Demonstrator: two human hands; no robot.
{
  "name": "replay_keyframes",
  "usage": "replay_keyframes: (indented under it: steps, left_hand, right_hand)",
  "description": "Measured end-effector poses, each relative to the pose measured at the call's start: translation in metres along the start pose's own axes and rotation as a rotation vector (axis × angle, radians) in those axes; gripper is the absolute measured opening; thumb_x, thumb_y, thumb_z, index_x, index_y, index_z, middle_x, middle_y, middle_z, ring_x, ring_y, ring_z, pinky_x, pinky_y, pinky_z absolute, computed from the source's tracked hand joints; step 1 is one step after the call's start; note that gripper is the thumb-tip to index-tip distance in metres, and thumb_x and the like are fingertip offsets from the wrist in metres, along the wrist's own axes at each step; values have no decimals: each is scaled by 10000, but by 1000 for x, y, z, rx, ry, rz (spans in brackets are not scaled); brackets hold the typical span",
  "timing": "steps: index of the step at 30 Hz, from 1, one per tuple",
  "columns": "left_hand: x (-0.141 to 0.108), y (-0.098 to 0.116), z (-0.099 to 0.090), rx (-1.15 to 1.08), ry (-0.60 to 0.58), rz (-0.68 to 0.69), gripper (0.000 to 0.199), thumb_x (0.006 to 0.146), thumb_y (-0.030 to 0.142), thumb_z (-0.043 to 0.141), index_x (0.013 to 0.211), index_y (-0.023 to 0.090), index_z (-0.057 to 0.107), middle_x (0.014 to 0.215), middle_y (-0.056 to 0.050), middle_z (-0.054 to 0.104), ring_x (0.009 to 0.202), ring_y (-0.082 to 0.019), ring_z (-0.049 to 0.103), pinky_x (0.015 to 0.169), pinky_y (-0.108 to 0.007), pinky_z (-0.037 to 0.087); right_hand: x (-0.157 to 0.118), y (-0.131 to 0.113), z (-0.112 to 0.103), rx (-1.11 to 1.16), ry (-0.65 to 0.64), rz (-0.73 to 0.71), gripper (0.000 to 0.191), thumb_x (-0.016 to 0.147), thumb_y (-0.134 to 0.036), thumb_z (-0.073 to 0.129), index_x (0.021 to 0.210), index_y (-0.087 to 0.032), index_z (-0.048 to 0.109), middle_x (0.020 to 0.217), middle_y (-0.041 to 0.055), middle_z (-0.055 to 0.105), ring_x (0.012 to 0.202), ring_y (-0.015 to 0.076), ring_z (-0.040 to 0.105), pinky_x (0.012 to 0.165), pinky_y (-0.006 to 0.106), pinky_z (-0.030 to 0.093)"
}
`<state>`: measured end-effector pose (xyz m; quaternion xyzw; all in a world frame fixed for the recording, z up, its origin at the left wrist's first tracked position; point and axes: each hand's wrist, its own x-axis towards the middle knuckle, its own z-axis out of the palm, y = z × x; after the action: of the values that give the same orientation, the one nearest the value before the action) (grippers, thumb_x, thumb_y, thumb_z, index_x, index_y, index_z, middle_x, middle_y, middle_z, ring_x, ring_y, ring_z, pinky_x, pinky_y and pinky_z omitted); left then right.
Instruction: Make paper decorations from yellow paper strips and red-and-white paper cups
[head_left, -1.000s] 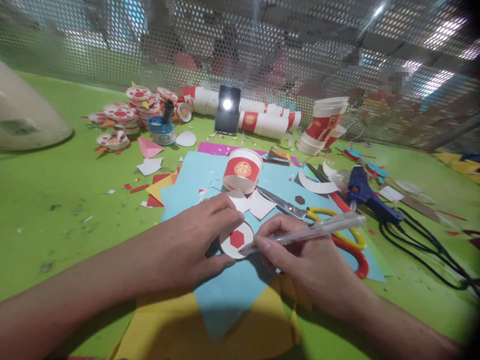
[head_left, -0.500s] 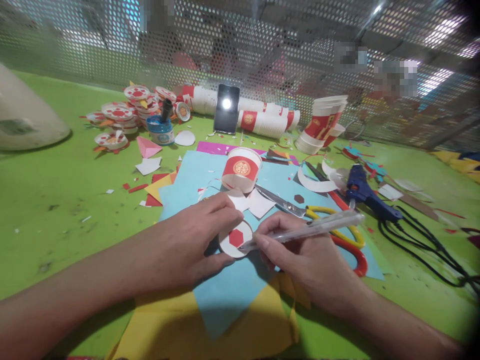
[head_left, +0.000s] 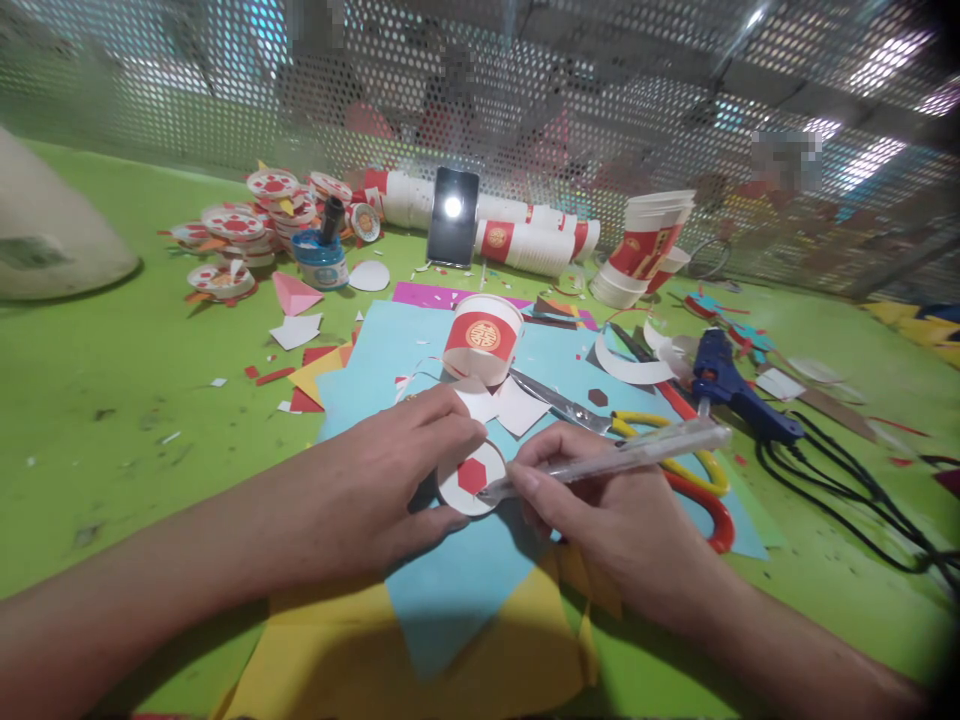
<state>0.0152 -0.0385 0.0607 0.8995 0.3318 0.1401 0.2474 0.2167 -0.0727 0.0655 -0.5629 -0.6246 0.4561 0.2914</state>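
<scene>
My left hand (head_left: 390, 465) steadies a small round white paper disc (head_left: 491, 462) between thumb and fingers. A red hexagon (head_left: 472, 477) sits in the middle of that disc. In my right hand (head_left: 592, 500) is a see-through pen (head_left: 630, 453), its tip touching the disc beside the hexagon's lower right edge. Just beyond my fingers a red and white paper cup (head_left: 481, 338) stands on light blue paper (head_left: 375, 345). White paper pieces (head_left: 519, 407) lie between cup and disc. Scissors (head_left: 561, 402) with yellow and red handles rest partly behind my right hand.
A blue glue gun (head_left: 742, 385) with a dark cord lies at right. Behind are a phone (head_left: 453, 225), stacked paper cups (head_left: 525, 248), a blue jar (head_left: 321, 262) and several red-and-white paper crafts (head_left: 236, 225). Yellow paper (head_left: 405, 650) lies in front; scraps dot the green table (head_left: 150, 400).
Almost nothing differs. The rear end of the pen has shifted very slightly to the right, with its tip still beside the hexagon.
</scene>
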Motion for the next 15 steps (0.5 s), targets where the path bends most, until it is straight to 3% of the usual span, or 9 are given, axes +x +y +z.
replay_keyframes:
  steps: [15]
  left_hand:
    - [0, 2, -3, 1, -31, -19, 302, 788, 172, 552, 1078, 225, 484, 1051, -35, 472, 936, -189, 484, 764, -312, 411]
  right_hand:
    - [-1, -1, 1, -4, -21, 14, 95, 816, -233, 565, 737, -182, 578, 598, -38, 545, 530, 83, 456, 481, 207, 375]
